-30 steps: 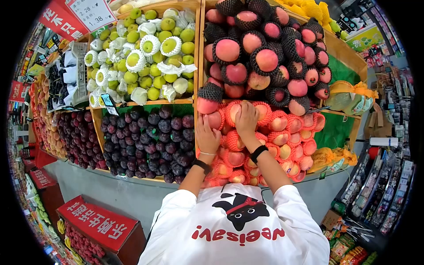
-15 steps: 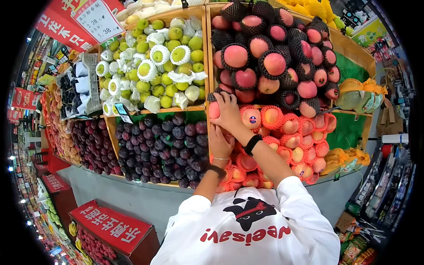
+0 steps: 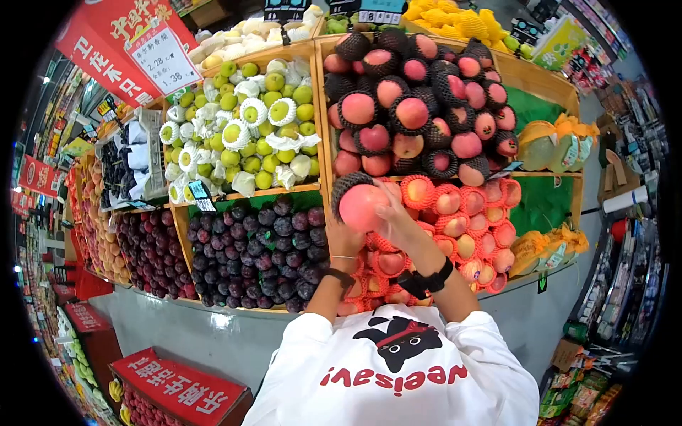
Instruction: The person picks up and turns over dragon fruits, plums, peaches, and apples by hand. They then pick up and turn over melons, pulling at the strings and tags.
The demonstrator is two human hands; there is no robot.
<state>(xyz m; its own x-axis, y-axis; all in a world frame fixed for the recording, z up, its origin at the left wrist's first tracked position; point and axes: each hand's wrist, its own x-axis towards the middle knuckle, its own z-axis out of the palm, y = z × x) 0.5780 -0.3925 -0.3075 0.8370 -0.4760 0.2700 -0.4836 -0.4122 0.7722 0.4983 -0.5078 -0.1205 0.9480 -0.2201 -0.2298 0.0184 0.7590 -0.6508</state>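
A large pink apple [image 3: 365,209] is held up between my two hands, close to the camera. A black foam net [image 3: 348,187] covers its upper left side, and the rest of its skin is bare. My left hand [image 3: 344,240] supports the apple from below and behind, its fingers mostly hidden by the fruit. On the right side, my right hand [image 3: 395,221] grips the apple with fingers curled against the skin. Behind and below the hands lie apples in pink foam nets [image 3: 447,199]. Beyond them, more apples in black foam nets [image 3: 412,113] are piled in a wooden bin.
Green pears [image 3: 273,113], some in white nets, fill the bin at upper left. Dark plums [image 3: 259,245] lie left of my hands. Wooden dividers [image 3: 324,113] separate the bins. Yellow-netted melons [image 3: 543,145] sit at right. A red-covered stand [image 3: 181,383] is at lower left.
The apple has come up off the pile toward me, with both hands around it. My right hand has drawn back from the black-netted apples, and the view has shifted slightly.
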